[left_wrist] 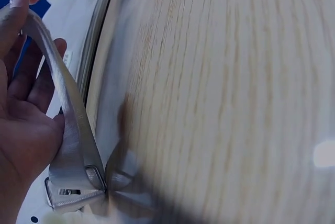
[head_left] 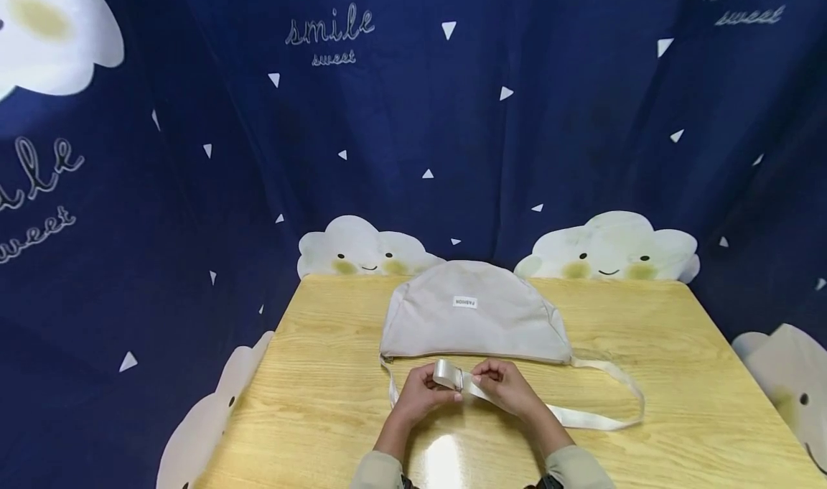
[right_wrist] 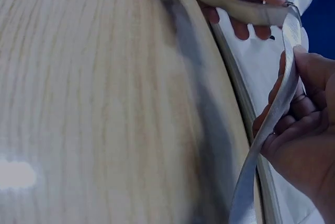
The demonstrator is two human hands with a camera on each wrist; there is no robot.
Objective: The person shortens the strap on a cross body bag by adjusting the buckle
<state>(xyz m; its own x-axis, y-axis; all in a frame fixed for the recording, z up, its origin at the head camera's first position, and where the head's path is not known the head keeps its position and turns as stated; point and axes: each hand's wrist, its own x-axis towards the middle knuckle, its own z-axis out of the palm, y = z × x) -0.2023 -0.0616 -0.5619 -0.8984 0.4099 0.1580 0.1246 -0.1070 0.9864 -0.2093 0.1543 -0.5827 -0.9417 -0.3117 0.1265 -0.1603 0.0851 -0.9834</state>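
Observation:
A pale beige half-moon bag (head_left: pixel 478 324) with a small "FASHION" label lies on the table, its straight zipped edge toward me. Its light strap (head_left: pixel 597 421) loops out at the right and runs back through both hands. My left hand (head_left: pixel 421 396) pinches the strap beside a metal slider buckle (head_left: pixel 460 380), where the strap makes a raised loop. Just to the right, my right hand (head_left: pixel 509 388) pinches the strap between thumb and fingers. In the left wrist view, a metal ring (left_wrist: pixel 95 176) joins the strap lower down.
The wooden table (head_left: pixel 310 403) extends to both sides of the bag, with a bright light reflection near its front. Behind it hangs a dark blue curtain (head_left: pixel 400 115) printed with clouds and white triangles, which also drapes along the left and right sides.

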